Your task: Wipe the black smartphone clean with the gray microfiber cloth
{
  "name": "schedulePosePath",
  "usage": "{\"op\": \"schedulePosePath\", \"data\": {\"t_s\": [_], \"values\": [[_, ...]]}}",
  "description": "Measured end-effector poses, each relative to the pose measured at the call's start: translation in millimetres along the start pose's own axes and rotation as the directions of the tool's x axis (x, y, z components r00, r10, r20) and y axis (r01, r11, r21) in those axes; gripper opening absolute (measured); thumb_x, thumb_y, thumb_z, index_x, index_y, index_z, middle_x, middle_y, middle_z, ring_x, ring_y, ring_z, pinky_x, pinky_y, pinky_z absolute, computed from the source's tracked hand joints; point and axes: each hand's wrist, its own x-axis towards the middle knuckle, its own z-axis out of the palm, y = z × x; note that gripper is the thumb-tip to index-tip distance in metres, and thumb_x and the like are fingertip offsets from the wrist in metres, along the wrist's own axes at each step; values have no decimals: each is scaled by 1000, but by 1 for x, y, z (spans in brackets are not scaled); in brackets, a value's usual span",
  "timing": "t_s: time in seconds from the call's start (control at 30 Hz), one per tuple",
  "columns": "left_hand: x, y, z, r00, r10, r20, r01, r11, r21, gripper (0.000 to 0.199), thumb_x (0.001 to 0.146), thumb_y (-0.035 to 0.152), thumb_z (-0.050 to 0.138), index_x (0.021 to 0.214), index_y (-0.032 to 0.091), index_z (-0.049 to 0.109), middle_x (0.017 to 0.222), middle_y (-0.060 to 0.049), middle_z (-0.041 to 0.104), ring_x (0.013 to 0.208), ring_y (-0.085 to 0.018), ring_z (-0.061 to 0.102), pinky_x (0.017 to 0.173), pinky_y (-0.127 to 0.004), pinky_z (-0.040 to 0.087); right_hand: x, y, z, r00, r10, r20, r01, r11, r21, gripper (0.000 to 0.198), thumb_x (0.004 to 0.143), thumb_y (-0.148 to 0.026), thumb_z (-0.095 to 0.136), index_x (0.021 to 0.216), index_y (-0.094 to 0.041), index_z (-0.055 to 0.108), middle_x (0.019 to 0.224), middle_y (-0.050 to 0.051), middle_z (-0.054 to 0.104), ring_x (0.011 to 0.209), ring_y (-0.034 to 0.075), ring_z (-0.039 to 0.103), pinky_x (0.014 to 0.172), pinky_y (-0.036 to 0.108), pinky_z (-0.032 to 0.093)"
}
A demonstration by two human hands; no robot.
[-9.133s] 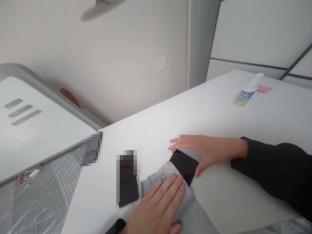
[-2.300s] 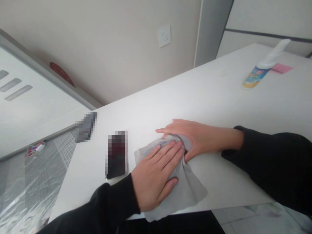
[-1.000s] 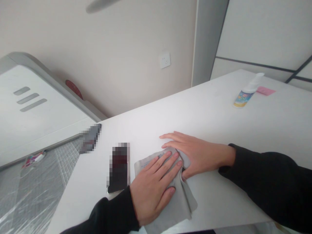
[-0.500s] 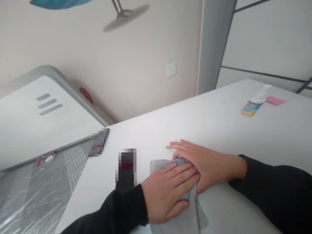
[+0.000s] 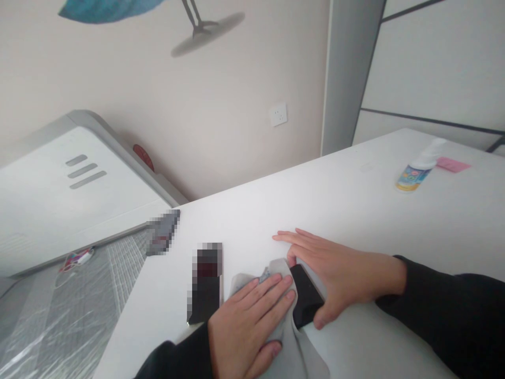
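My left hand (image 5: 246, 329) lies flat on a grey cloth (image 5: 292, 352), pressing it onto the near-left part of a black flat device (image 5: 305, 300) on the white table (image 5: 355, 210). Its fingers are spread and point away from me. My right hand (image 5: 339, 276) rests palm down over the device's far side, thumb at its near edge, steadying it. The cloth covers the device's left end; a dark strip shows between my hands.
A dark phone (image 5: 205, 292) lies left of the cloth, and a small dark item (image 5: 161, 231) sits near the table's left corner. A spray bottle (image 5: 416, 171) and a pink note (image 5: 452, 164) stand far right. A white appliance (image 5: 67, 189) stands beyond the left edge.
My left hand has slid the cloth toward me and to the left, uncovering the black device under my right hand. The view has tilted slightly upward.
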Motion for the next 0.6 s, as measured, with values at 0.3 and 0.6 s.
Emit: {"op": "schedulePosePath", "data": {"t_s": [0.3, 0.6], "values": [[-25, 5, 17, 967, -111, -229, 174, 946, 274, 70, 102, 35, 40, 163, 11, 16, 169, -7, 27, 152, -27, 32, 115, -37, 40, -5, -3, -8, 999, 21, -25, -15, 972, 233, 71, 63, -42, 90, 118, -16, 53, 149, 23, 48, 149, 40, 32, 122, 60, 23], [-7, 8, -2, 937, -187, -294, 268, 925, 267, 65, 107, 41, 25, 160, 2, 22, 152, -18, 54, 125, -29, 59, 101, -41, 50, -6, -12, -9, 982, 190, -4, -174, 905, 389, 60, 59, -21, 91, 106, -19, 54, 106, 4, 59, 96, 25, 57, 83, 38, 47]]}}
